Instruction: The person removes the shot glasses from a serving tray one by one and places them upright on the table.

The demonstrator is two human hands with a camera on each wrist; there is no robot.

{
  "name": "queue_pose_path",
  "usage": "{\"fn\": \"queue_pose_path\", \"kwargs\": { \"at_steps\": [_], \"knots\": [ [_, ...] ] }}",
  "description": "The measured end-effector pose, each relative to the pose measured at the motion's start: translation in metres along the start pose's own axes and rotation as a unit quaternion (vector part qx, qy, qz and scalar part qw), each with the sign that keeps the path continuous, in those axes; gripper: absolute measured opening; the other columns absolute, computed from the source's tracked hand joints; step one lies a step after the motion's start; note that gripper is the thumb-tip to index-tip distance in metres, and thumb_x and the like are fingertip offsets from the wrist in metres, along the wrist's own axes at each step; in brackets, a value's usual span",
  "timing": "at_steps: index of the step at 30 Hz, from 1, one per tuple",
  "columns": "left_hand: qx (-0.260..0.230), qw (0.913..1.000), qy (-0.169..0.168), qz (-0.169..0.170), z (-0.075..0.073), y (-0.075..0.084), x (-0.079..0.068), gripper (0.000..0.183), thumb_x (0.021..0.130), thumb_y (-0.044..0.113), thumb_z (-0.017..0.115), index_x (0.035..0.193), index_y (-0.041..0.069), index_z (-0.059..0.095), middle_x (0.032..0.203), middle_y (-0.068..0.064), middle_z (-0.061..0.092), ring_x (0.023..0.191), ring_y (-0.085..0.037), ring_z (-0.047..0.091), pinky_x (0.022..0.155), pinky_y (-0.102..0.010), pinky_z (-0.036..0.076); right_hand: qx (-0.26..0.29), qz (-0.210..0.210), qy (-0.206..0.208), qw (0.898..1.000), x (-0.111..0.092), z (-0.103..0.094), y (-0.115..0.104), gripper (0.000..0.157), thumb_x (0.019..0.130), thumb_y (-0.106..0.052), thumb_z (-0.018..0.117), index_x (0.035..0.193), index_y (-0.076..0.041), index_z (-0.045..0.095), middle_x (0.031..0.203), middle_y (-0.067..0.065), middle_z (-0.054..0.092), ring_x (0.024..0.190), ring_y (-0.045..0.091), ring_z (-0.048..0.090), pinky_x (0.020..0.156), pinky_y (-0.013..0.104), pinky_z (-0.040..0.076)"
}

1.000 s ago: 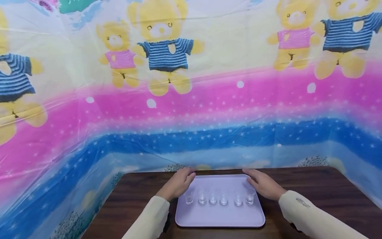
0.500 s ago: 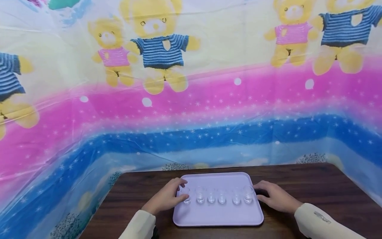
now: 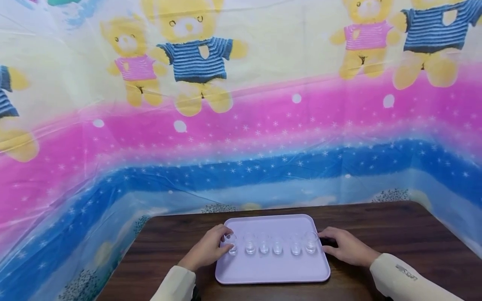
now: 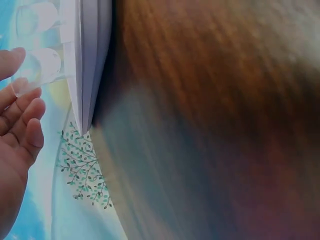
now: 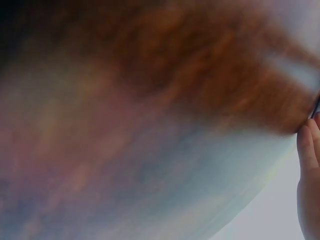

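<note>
Several small clear shot glasses, one of them the middle glass point(image 3: 277, 247), stand upright in a row on a pale lilac tray point(image 3: 271, 271). At the row's left end, my left hand point(image 3: 207, 250) pinches the leftmost shot glass point(image 3: 233, 250) between thumb and forefinger. The left wrist view shows this glass point(image 4: 42, 65) near its rim, with the other fingers loosely bent. My right hand point(image 3: 350, 247) is beside the tray's right edge, fingers and thumb apart, close to the rightmost shot glass point(image 3: 311, 247). The right wrist view is blurred and shows only part of the hand point(image 5: 310, 185).
The tray lies on a dark brown wooden table point(image 3: 169, 234). Behind and around the table hangs a printed cloth point(image 3: 263, 117) with teddy bears and pink and blue bands.
Both hands have come down and outward from above the tray's far corners to its sides. The left thumb and forefinger have closed on the leftmost glass. The head view has shifted slightly.
</note>
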State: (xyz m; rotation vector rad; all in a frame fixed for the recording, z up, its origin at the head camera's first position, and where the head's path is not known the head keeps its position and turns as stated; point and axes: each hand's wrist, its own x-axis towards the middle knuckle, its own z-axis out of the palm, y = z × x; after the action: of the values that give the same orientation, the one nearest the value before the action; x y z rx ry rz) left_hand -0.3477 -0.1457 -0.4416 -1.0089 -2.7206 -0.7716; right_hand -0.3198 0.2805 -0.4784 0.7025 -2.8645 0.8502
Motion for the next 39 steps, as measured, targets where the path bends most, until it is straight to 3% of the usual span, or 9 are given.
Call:
{"fn": "queue_pose_path", "kwargs": {
  "at_steps": [3,6,9,12,17,21,28,39],
  "knots": [
    [0.004,0.9997,0.020,-0.010,-0.007,-0.001,0.004,0.025,0.086,0.012,0.069,0.107,0.001,0.062,0.088,-0.004,0.054,0.076,-0.017,0.050,0.062,-0.027,0.044,-0.003,-0.004,0.004,1.000,0.001,-0.002,-0.001,0.036,0.088,-0.023,0.069,0.120,-0.010,0.062,0.110,-0.001,0.060,0.104,0.025,0.058,0.086,0.046,0.046],
    [0.014,0.9978,0.061,-0.024,-0.017,-0.005,0.007,0.023,0.086,0.010,0.070,0.105,0.001,0.062,0.087,-0.005,0.054,0.074,-0.014,0.048,0.063,-0.029,0.044,-0.001,-0.005,0.002,1.000,0.001,-0.004,-0.003,0.037,0.088,-0.026,0.069,0.120,-0.010,0.062,0.112,0.002,0.061,0.104,0.026,0.058,0.085,0.047,0.047],
    [0.023,0.9932,0.106,-0.042,-0.026,-0.015,0.010,0.020,0.084,0.006,0.070,0.102,0.001,0.062,0.089,-0.006,0.056,0.075,-0.014,0.049,0.064,-0.032,0.045,0.007,-0.003,-0.005,1.000,0.002,-0.005,-0.004,0.039,0.088,-0.028,0.068,0.121,-0.009,0.062,0.113,0.004,0.061,0.105,0.027,0.057,0.085,0.048,0.046],
    [0.021,0.9885,0.126,-0.080,-0.030,-0.027,0.011,0.020,0.084,0.005,0.070,0.102,0.001,0.062,0.090,-0.006,0.056,0.076,-0.015,0.050,0.065,-0.034,0.046,0.019,0.002,-0.014,1.000,0.003,-0.007,-0.006,0.039,0.087,-0.027,0.069,0.121,-0.009,0.062,0.113,0.004,0.061,0.106,0.028,0.057,0.086,0.048,0.046],
    [0.016,0.9825,0.116,-0.145,-0.027,-0.047,0.010,0.025,0.085,0.005,0.068,0.108,-0.003,0.061,0.095,-0.010,0.056,0.080,-0.019,0.054,0.067,-0.036,0.048,0.040,0.020,-0.027,0.999,0.004,-0.006,-0.006,0.039,0.086,-0.026,0.070,0.120,-0.008,0.062,0.114,0.005,0.062,0.107,0.030,0.057,0.086,0.049,0.046],
    [0.018,0.9813,0.098,-0.165,-0.019,-0.059,0.009,0.027,0.086,0.003,0.067,0.110,-0.005,0.059,0.099,-0.013,0.057,0.086,-0.022,0.057,0.070,-0.038,0.050,0.044,0.033,-0.047,0.997,0.002,-0.001,-0.002,0.041,0.087,-0.028,0.069,0.122,-0.009,0.061,0.116,0.005,0.061,0.109,0.029,0.056,0.087,0.049,0.046],
    [0.010,0.9801,0.098,-0.172,-0.017,-0.065,0.013,0.023,0.086,0.001,0.066,0.107,-0.005,0.060,0.095,-0.011,0.056,0.084,-0.022,0.056,0.068,-0.037,0.049,0.046,0.025,-0.046,0.998,0.003,0.001,0.000,0.042,0.087,-0.029,0.069,0.123,-0.007,0.061,0.116,0.007,0.061,0.108,0.031,0.056,0.086,0.048,0.046],
    [0.028,0.9791,0.090,-0.180,-0.012,-0.065,0.022,0.037,0.088,0.008,0.066,0.120,-0.007,0.057,0.113,-0.020,0.054,0.095,-0.027,0.057,0.076,-0.041,0.050,0.048,0.034,-0.047,0.997,0.002,-0.007,0.000,0.043,0.087,-0.027,0.069,0.123,-0.007,0.061,0.118,0.008,0.061,0.109,0.030,0.056,0.086,0.047,0.047]
  ]
}}
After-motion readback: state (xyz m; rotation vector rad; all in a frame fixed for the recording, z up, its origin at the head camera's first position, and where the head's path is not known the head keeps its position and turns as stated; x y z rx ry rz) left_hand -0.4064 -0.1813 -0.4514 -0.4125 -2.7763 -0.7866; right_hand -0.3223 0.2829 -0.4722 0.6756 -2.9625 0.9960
